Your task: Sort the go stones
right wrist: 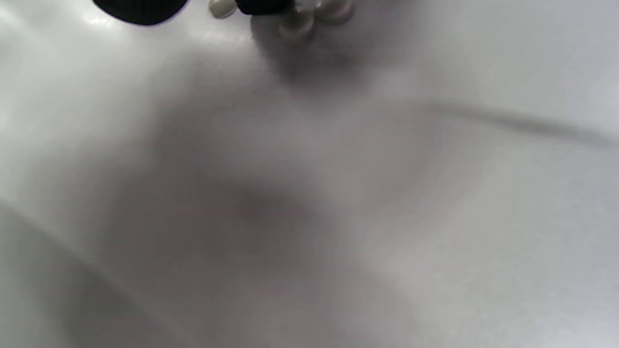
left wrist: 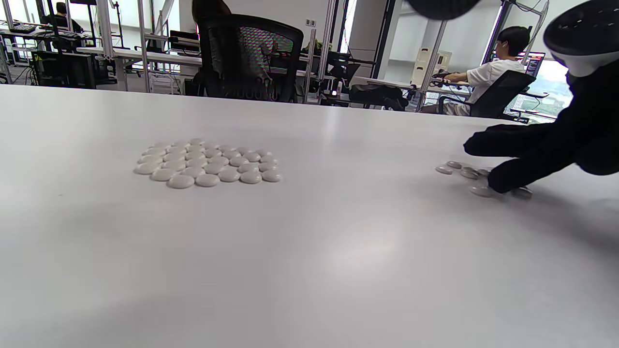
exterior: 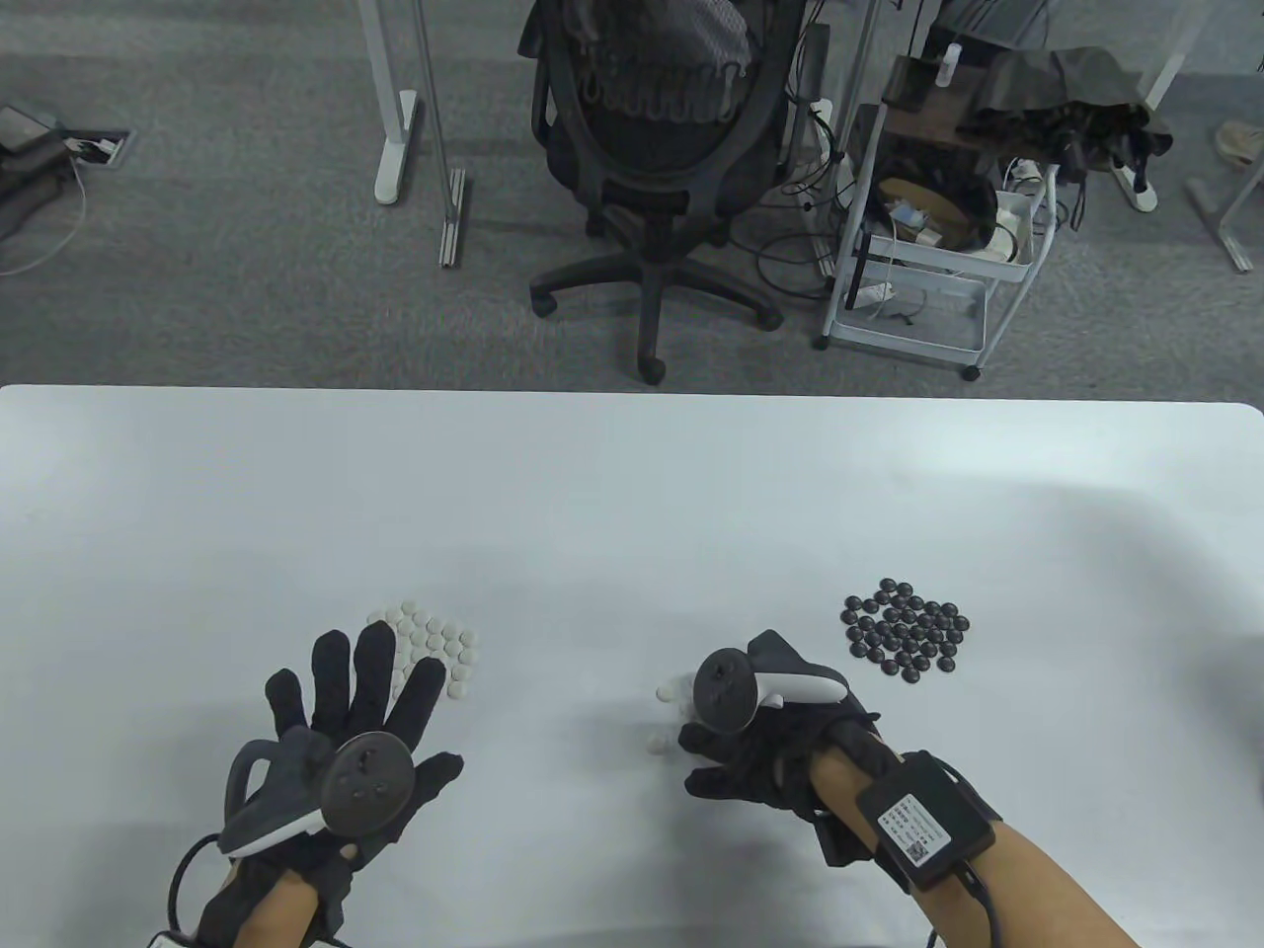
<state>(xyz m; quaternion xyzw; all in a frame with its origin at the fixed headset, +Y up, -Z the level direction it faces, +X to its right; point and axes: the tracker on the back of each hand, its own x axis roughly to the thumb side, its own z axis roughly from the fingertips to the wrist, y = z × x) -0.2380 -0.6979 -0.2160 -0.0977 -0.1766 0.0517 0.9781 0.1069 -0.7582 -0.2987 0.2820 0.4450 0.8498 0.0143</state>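
white stones clustered left; black stones clustered right, well apart.

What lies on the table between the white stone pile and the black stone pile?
A few loose white stones under the right hand, roughly midway between the white stone pile and the black stone pile. Otherwise bare table. The table view shows it.

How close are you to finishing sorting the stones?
Nearly finished. The black stones already sit in one group, and most white stones in another beside the open left hand. The right hand is working at the last few loose white stones, which must join the white group.
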